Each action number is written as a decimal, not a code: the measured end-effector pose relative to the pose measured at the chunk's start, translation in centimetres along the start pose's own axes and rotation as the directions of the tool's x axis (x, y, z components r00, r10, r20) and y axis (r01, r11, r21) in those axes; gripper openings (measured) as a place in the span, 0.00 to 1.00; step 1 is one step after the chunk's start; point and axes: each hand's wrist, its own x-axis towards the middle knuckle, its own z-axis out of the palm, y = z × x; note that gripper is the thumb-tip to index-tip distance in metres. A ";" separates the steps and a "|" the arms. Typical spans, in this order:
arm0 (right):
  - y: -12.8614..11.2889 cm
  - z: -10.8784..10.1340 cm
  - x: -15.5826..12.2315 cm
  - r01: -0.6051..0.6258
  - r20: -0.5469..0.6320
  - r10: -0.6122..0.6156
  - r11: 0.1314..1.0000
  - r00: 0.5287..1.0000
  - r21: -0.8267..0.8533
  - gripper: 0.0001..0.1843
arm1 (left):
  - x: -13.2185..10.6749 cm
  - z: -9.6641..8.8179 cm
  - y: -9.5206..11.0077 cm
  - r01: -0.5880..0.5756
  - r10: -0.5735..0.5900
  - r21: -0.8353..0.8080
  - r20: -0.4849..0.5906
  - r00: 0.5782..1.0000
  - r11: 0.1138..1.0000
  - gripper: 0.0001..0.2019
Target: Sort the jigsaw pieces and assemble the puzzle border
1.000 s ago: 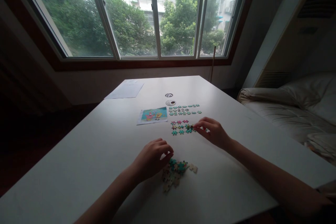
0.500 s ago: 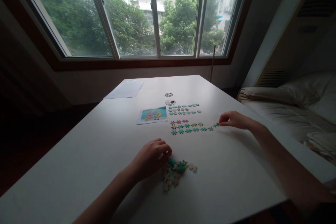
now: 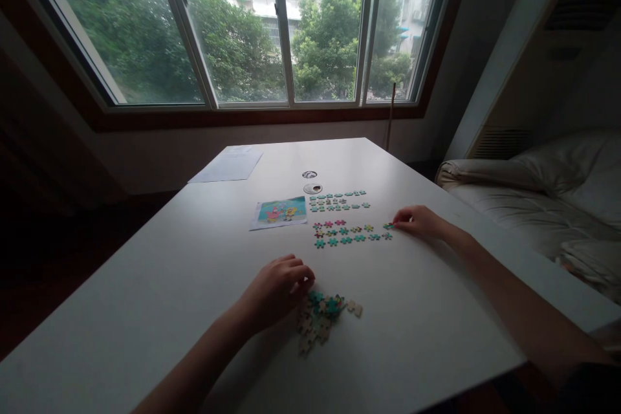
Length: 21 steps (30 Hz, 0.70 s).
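Observation:
A pile of loose jigsaw pieces (image 3: 323,315) lies on the white table (image 3: 145,310) close to me. My left hand (image 3: 277,291) rests curled at the pile's left edge, fingertips pressed together on a piece. Farther out, rows of sorted pieces (image 3: 347,233) run across the table. My right hand (image 3: 420,221) reaches to the right end of those rows, its fingers pinched on a teal piece (image 3: 389,226) lying there. A second group of teal pieces (image 3: 339,201) lies beyond.
A picture card (image 3: 280,212) lies left of the sorted rows. A round cable hole (image 3: 309,174) and its cap (image 3: 313,188) sit behind, with a paper sheet (image 3: 226,165) at the far left. A sofa (image 3: 533,187) stands right of the table; windows are ahead.
My right hand moved right from the middle of the sorted rows to their right end, then drew back slightly left with a teal piece. My left hand stayed at the pile.

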 end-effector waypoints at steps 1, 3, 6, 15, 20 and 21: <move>-0.1 0.3 0.1 0.014 -0.018 -0.014 1.000 1.000 0.003 0.18 | 0.0 0.0 0.0 -0.003 0.003 0.002 0.000 1.000 1.000 0.08; -0.4 0.8 0.2 0.038 -0.046 -0.038 0.999 0.998 0.009 0.17 | 0.0 0.0 0.0 -0.009 0.009 0.005 -0.002 1.000 1.000 0.08; -0.7 1.2 0.2 0.065 -0.070 -0.064 0.998 0.995 0.014 0.16 | 0.0 -0.1 0.0 -0.016 0.016 0.008 -0.010 1.000 1.000 0.08; -0.5 1.1 0.2 0.069 -0.079 -0.067 0.998 0.995 0.015 0.14 | 0.0 0.1 0.0 -0.020 0.020 0.020 -0.021 1.000 1.000 0.08; -3.0 0.6 -0.2 0.145 -0.087 -0.143 0.989 0.986 0.019 0.12 | -0.1 -0.1 -0.1 -0.003 0.003 0.030 -0.009 1.000 1.000 0.08; -4.1 0.6 -0.4 0.185 -0.062 -0.183 0.982 0.981 0.034 0.12 | -0.1 -0.1 -0.1 0.000 0.000 0.034 -0.007 1.000 0.999 0.08</move>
